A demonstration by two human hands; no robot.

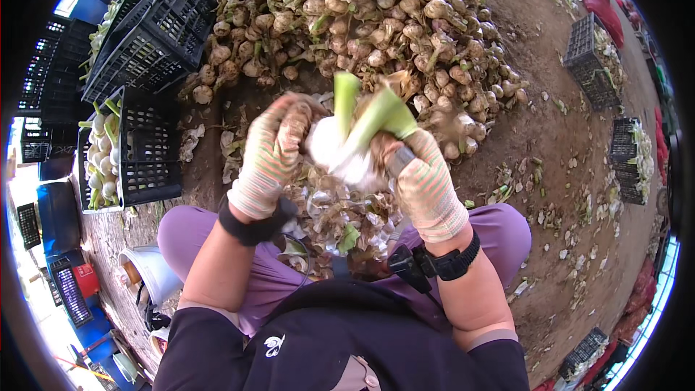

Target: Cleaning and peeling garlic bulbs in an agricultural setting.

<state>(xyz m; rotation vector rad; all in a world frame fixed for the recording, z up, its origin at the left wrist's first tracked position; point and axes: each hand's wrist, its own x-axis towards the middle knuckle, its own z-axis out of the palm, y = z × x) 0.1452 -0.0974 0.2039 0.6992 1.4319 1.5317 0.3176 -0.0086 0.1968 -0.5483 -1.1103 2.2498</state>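
Both my hands wear striped knit gloves with dirty fingertips and meet in front of me over the ground. My left hand holds the left side of a white garlic bulb with an upright cut green stem. My right hand grips a second green garlic stem that leans to the right; the white below it is motion-blurred, so I cannot tell where one bulb ends. A grey band or blade shows at the right fingers. Loose garlic skins are heaped between my knees.
A large heap of unpeeled garlic bulbs lies ahead. At left, a black plastic crate holds cleaned garlic, near stacked crates and a white bucket. Crates of trimmings stand at right, with scraps on the dirt floor.
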